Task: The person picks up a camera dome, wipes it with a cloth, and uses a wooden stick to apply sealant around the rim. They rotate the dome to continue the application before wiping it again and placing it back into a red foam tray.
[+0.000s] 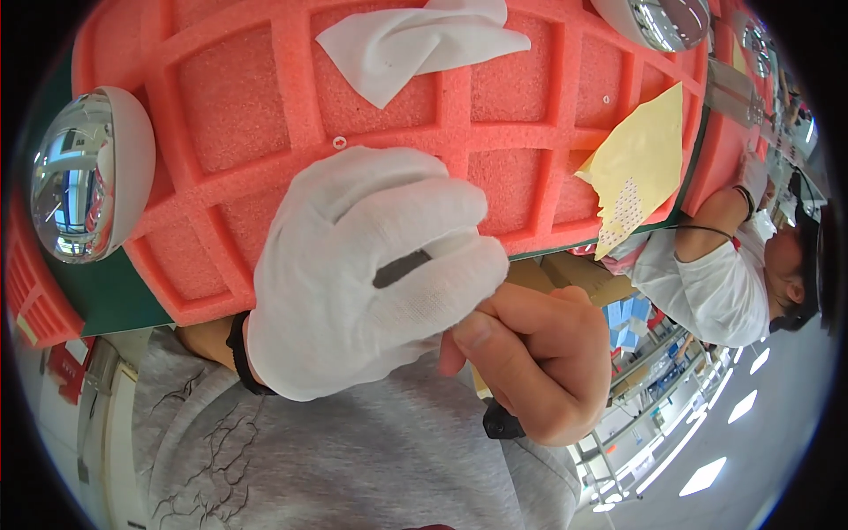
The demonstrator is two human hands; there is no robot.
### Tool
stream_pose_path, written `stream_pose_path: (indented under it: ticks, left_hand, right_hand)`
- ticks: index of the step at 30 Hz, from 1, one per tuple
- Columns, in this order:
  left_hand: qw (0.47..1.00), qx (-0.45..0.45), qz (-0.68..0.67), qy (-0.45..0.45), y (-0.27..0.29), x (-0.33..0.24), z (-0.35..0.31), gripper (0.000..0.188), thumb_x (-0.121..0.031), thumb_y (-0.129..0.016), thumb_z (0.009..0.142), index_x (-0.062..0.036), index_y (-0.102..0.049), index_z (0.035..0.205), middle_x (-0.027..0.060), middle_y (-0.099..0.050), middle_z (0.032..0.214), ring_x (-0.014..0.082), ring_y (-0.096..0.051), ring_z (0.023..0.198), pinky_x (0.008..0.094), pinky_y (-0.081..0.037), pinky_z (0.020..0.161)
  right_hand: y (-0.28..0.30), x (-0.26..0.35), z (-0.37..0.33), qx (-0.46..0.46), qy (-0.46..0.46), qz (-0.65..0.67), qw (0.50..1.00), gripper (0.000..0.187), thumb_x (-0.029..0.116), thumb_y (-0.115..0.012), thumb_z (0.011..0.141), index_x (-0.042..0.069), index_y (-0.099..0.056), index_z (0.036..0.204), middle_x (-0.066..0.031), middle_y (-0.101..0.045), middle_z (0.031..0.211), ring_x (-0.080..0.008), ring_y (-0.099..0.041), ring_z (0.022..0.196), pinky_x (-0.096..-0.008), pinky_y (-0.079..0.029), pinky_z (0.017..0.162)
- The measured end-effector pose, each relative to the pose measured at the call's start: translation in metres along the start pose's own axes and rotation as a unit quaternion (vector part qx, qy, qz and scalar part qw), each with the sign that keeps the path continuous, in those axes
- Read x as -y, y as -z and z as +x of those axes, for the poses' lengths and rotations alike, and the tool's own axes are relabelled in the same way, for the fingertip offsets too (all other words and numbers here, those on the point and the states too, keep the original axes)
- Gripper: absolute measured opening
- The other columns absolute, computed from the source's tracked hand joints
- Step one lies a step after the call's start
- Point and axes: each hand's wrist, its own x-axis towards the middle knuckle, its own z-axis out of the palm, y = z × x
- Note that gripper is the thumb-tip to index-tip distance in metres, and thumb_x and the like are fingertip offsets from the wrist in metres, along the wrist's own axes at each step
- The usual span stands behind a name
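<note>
My left hand [371,265], in a white glove, has its fingers bent over, with a gap between two of them. Its fingertips meet my bare right hand [543,362], whose thumb and index finger are pinched together there. Whatever lies between the fingertips of either hand is hidden or too small to name. Both hands are above the near edge of a red foam tray [234,97] with square compartments. On a foam rib just beyond the glove sits a small white ring [340,142]; a similar ring [606,100] lies farther right.
Mirror-like domes with white rims stand at the left [75,177] and far right [667,22]. A crumpled white cloth [424,44] and a torn yellow sheet with small dots [649,150] lie on the foam. At the right, another person [715,283] in white works nearby.
</note>
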Motion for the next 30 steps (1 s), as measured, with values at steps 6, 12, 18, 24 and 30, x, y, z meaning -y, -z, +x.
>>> stream_pose_path:
  ticks: [6,12,18,24,30]
  left_hand:
    - [0.998,-0.009,0.032,-0.047,-0.005,0.005,0.002,0.06,-0.02,-0.08,0.053,-0.0039,-0.068,0.11,0.0184,-0.062,0.115,0.0368,-0.063,0.094,0.0471,-0.053,0.079]
    - [0.997,-0.034,-0.004,0.068,-0.001,-0.005,0.002,0.062,-0.011,-0.088,0.052,-0.0056,-0.067,0.11,0.0187,-0.061,0.116,0.0346,-0.063,0.096,0.0427,-0.053,0.081]
    - [0.997,-0.029,0.019,0.073,0.001,-0.004,0.005,0.069,-0.006,-0.093,0.047,-0.0074,-0.067,0.111,0.0185,-0.06,0.118,0.0301,-0.065,0.096,0.0381,-0.053,0.08]
    - [0.995,-0.032,0.0,0.091,0.004,-0.004,0.004,0.068,-0.006,-0.093,0.049,-0.0075,-0.066,0.111,0.0189,-0.059,0.12,0.0272,-0.065,0.095,0.0363,-0.053,0.077]
    - [0.993,-0.03,-0.041,0.105,0.003,-0.003,0.002,0.067,-0.006,-0.093,0.052,-0.007,-0.065,0.113,0.019,-0.058,0.12,0.0271,-0.065,0.093,0.0358,-0.053,0.076]
  right_hand:
    - [-0.002,0.0,0.007,-0.073,0.048,-0.027,0.996,0.026,0.01,-0.054,0.095,0.001,-0.067,0.075,0.0012,-0.057,0.054,-0.0059,-0.046,0.041,-0.0245,-0.034,0.043]
    - [0.011,-0.04,0.014,-0.024,0.229,0.053,0.972,0.011,0.006,-0.058,0.096,0.0,-0.062,0.087,-0.008,-0.065,0.064,-0.0203,-0.058,0.045,-0.0307,-0.045,0.045]
    - [-0.002,-0.07,0.011,-0.261,0.578,0.278,0.721,0.02,0.02,-0.055,0.102,0.001,-0.058,0.102,-0.0051,-0.059,0.059,-0.0175,-0.057,0.044,-0.0289,-0.049,0.04]
    - [-0.006,-0.071,0.01,-0.336,0.701,0.039,0.627,0.046,0.046,-0.04,0.106,0.003,-0.056,0.106,-0.0074,-0.056,0.079,-0.0165,-0.049,0.052,-0.0256,-0.04,0.045]
    - [-0.014,-0.072,0.003,-0.314,0.663,-0.063,0.677,0.042,0.043,-0.037,0.106,0.003,-0.05,0.108,-0.0112,-0.057,0.082,-0.0221,-0.056,0.055,-0.0318,-0.049,0.046]
